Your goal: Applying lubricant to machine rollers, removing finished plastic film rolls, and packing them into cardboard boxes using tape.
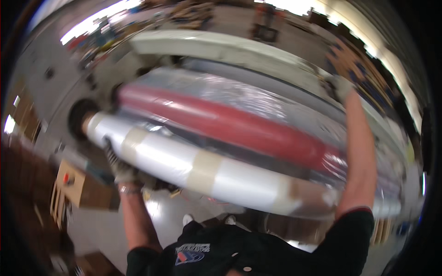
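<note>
A long white film roll (179,163), banded with beige strips, lies across the front of a machine. My left hand (120,168), in a glove with dark fingers, is against the near side of this roll close to its left end, fingers stretched out along it. Behind the white roll runs a red roller (221,120), with clear plastic film (248,94) spread beyond it. My right arm reaches over the rolls, and my gloved right hand (341,88) is at the far right, by a dark fitting on the machine's pale beam (221,48). Blur hides its fingers.
A dark round end piece (83,118) sits at the white roll's left end. At the lower left stands a cardboard box (76,184) with a small red item on it. Pallets (354,66) are stacked at the back right.
</note>
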A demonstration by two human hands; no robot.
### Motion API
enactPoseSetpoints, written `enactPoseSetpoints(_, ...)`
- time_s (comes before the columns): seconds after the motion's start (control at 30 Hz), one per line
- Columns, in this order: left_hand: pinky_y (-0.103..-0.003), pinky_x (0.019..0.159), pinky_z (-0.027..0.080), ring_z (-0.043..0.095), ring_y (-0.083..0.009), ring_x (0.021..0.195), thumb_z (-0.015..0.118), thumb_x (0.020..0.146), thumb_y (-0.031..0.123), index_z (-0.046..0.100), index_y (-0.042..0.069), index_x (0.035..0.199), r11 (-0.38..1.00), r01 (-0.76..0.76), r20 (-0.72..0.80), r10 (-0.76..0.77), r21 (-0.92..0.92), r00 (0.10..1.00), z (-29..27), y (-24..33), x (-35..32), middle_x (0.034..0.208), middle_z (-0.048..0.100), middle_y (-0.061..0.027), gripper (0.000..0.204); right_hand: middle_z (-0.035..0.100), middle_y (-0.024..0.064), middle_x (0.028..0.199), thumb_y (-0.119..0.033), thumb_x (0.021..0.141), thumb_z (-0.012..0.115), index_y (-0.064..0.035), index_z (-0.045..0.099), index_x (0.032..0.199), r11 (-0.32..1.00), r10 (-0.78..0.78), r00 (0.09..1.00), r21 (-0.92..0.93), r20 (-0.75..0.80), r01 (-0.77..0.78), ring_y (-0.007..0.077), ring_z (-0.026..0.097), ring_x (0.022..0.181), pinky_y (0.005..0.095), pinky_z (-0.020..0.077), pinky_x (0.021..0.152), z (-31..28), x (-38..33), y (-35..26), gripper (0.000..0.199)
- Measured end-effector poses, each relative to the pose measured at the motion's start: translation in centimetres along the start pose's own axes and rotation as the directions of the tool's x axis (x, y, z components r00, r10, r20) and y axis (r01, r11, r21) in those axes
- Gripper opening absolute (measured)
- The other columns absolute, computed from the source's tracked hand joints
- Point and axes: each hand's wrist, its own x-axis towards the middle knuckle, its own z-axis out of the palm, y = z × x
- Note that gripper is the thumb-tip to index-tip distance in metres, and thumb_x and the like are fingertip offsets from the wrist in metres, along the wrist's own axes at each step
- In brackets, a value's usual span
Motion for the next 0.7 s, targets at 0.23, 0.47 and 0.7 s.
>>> enactPoseSetpoints(0.23,-0.047,0.088,0.049,0.058,-0.0321,0.096,0.071,0.076,0.040,0.042,0.005,0.126,0.987,-0.156,-0.218,0.162,0.045,0.962,1.3,-0.1,-0.5,0.109,0.058,-0.0154,0.067,0.054,0.0010,0.067,-0.016,0.081,0.062,-0.0047,0.062,0.091,0.413,0.316,0.929,0.853,0.193,-0.318,0.0098,0.051,0.054,0.0242,0.0455,0.048,-3.1,5.5,-19.0,0.015)
enactPoseSetpoints(0.47,-0.043,0.079,0.053,0.059,-0.0286,0.092,0.073,0.076,0.030,0.040,0.006,0.126,0.924,-0.305,-0.171,0.347,0.233,0.922,2.6,-2.1,-0.2,0.106,0.056,-0.0122,0.065,0.063,0.0172,0.103,-0.012,0.081,0.051,-0.0063,0.061,0.111,0.760,-0.434,0.900,0.547,0.025,0.351,0.0315,0.060,0.096,0.0391,0.0470,0.086,-0.9,12.4,-45.6,0.033)
enactPoseSetpoints(0.7,-0.040,0.079,0.053,0.060,-0.0269,0.091,0.074,0.075,0.026,0.041,0.001,0.124,0.896,-0.350,-0.251,0.417,0.272,0.873,3.5,-2.0,-0.4,0.107,0.056,-0.0131,0.063,0.067,0.0167,0.090,-0.015,0.078,0.054,-0.0067,0.070,0.091,0.797,-0.556,0.831,0.308,0.033,0.520,0.0305,0.065,0.083,0.0404,0.0515,0.076,2.4,20.8,-53.8,0.023)
